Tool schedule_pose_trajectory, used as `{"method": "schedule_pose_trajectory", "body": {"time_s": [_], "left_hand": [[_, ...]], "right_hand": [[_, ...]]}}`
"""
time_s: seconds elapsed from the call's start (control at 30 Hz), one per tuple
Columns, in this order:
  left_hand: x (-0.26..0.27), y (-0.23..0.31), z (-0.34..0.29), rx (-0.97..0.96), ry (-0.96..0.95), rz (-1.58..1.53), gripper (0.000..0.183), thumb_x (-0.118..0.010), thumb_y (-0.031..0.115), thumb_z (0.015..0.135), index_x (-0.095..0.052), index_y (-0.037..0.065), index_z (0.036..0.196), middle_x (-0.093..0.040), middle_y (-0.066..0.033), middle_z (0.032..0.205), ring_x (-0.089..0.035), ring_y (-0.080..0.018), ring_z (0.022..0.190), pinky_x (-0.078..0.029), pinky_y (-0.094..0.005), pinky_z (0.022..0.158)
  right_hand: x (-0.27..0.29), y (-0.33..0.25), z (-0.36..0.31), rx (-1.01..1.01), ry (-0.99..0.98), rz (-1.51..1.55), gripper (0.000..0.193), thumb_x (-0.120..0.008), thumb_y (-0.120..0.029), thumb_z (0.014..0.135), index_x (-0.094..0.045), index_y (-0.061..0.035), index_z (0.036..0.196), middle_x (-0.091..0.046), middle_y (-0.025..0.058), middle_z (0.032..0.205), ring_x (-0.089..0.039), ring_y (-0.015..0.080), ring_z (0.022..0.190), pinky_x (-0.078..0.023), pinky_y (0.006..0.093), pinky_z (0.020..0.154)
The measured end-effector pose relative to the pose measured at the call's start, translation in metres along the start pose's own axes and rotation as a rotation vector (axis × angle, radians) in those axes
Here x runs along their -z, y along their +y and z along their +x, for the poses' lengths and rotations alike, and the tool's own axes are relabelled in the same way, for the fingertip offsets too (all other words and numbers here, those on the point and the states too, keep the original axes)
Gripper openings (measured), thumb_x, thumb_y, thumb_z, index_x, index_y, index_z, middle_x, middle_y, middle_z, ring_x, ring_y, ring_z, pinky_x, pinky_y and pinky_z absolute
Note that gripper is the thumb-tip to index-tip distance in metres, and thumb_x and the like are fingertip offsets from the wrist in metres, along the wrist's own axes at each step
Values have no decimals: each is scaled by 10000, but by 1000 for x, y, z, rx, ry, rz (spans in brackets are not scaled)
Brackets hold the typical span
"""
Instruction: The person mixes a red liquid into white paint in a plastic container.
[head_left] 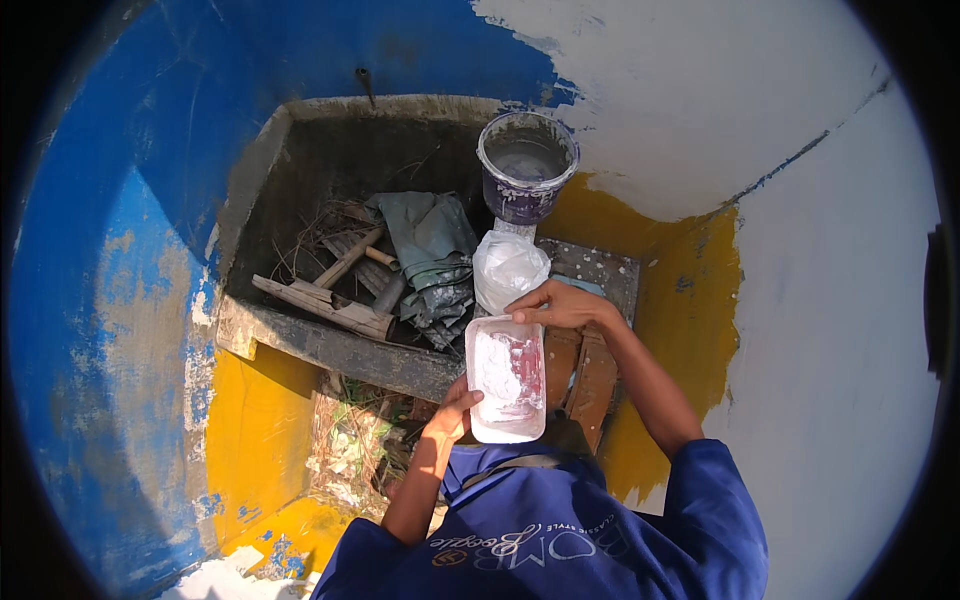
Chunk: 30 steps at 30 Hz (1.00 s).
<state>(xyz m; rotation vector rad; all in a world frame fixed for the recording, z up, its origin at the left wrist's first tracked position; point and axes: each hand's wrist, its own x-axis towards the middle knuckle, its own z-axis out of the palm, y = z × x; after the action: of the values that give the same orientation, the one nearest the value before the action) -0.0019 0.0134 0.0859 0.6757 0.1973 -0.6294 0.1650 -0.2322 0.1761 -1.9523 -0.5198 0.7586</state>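
Observation:
A shallow rectangular tray (531, 372), pinkish red inside and smeared with white paste (496, 368), is held level in front of my body. My left hand (455, 412) grips its near left side, fingers closed over the edge. At the far right corner, my right hand (566, 302) pinches the rim between thumb and fingers. Just beyond the tray sits a white plastic bag (510, 268), close to my right fingertips. Behind the bag stands a purple bucket (520, 203) with a paint-splashed rim and greyish contents.
A concrete basin (340, 345) on the left holds broken wood (330, 303) and a crumpled grey-green sheet (428, 232). Brown boards (592, 385) lie right of the tray. Walls (810, 320) around carry white, blue and yellow paint; a short pipe (366, 85) juts out above the basin.

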Motion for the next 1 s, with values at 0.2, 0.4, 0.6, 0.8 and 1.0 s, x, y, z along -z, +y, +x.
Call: {"method": "schedule_pose_trajectory", "body": {"time_s": [0.2,0.4,0.6,0.8,1.0], "left_hand": [[37,-20,-36,-62,199,-79,778,-701,213,788,-343,-44,1430,-556,-176,1313,-563,-294,1205,-476,-414,1023],[48,-35,-72,-32,472,-101,766,-703,269,791,-368,-21,1417,-562,-157,1282,-571,-291,1167,-478,-419,1008],[49,-33,-71,-94,380,-123,758,-702,269,793,-375,-22,1412,-564,-155,1279,-570,-290,1168,-476,-419,1008],[44,-12,-48,-128,364,-97,743,-701,269,798,-387,-24,1404,-569,-154,1279,-567,-290,1175,-474,-418,1011],[30,29,-3,-131,342,-109,669,-627,249,838,-397,-61,1384,-573,-216,1283,-584,-346,1171,-486,-466,1007]], "right_hand": [[154,-27,121,-58,508,-591,269,-657,-238,841,-744,-77,1039,-738,146,949,-705,320,871,-550,429,821],[176,32,241,-168,206,-958,293,-706,-230,797,-737,-118,1067,-741,116,936,-698,318,941,-552,447,839],[165,4,240,-337,-22,-1216,326,-779,-241,726,-747,-97,1017,-737,128,980,-700,299,965,-559,431,844],[182,20,213,-343,113,-971,281,-825,-233,695,-763,-77,920,-737,143,856,-708,315,905,-563,414,804],[198,12,181,-173,265,-796,295,-846,-252,688,-745,-15,831,-712,193,785,-709,343,813,-548,446,757]]}}
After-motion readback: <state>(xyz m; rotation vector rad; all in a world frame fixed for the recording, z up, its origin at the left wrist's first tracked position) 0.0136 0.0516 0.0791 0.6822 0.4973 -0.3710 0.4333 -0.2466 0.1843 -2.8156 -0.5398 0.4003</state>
